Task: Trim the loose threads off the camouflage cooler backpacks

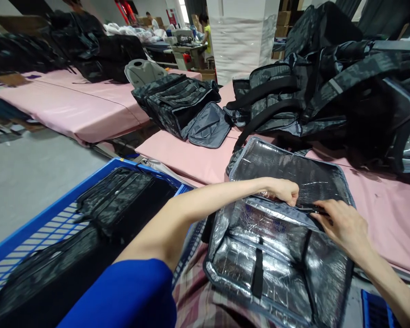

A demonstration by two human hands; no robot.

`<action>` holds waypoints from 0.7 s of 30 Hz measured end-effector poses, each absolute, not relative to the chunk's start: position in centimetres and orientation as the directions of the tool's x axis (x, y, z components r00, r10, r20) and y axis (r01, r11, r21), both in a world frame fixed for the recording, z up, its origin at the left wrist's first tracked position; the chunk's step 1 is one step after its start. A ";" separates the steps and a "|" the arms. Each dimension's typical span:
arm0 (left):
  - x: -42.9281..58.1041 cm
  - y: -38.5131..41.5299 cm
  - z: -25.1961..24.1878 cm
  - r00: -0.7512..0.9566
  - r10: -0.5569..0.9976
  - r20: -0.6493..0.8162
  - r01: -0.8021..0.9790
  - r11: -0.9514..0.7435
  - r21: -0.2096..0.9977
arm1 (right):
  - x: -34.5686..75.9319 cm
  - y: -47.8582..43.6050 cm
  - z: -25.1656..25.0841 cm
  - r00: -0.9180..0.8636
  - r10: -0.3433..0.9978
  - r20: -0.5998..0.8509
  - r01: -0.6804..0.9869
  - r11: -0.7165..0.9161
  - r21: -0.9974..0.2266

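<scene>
An insulated bag (280, 259) with a crinkled silver lining lies open against my lap, its lid (314, 171) folded back onto the pink table. A black strap (258, 273) runs down inside it. My left hand (285, 190) is closed in a pinch at the seam between lid and body; what the fingertips hold is hidden. Just to its right, my right hand (346, 225) is closed around a slim black tool (309, 208) that looks like thread snips. The tool points toward my left hand along the seam.
On my left stands a blue plastic crate (54, 209) with dark camouflage bags (123, 196) inside. Another open camouflage bag (181, 100) and a pile of bags (294, 91) lie on the pink table (191, 155). Behind are a wrapped pillar (239, 45) and people working.
</scene>
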State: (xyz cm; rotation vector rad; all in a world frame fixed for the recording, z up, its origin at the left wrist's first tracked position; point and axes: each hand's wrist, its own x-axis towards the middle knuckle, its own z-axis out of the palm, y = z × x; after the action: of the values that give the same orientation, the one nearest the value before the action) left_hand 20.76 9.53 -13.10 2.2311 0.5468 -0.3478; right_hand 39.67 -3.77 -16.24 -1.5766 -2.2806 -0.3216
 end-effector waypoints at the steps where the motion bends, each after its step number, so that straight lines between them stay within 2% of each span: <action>1: 20.8 9.5 -13.1 0.870 0.265 -0.416 0.488 -0.585 0.648 | 39.7 -3.8 -16.2 -0.357 0.836 0.418 0.923 0.384 0.021; 8: 20.7 9.3 -12.7 0.863 0.278 -0.423 0.501 -0.588 0.635 | 39.0 -2.8 -15.5 -0.490 0.769 0.411 0.860 0.503 0.083; 12: 20.6 9.3 -13.1 0.865 0.286 -0.412 0.494 -0.627 0.602 | 39.1 -2.8 -15.6 -0.488 0.783 0.385 0.864 0.495 0.089; 15: 20.1 8.7 -13.3 0.882 0.338 -0.328 0.468 -0.713 0.522 | 39.0 -3.2 -15.9 -0.456 0.793 0.403 0.883 0.461 0.091; 21: 19.6 6.0 -12.3 0.902 0.381 -0.201 0.425 -0.866 0.265 | 38.6 -4.5 -16.5 -0.385 0.777 0.497 0.914 0.397 0.088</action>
State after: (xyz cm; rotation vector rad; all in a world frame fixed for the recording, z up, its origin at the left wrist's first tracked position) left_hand 19.57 6.02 -12.28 2.7627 0.6000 -0.2035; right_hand 38.56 -4.51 -16.53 -1.4591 -2.2823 -0.4974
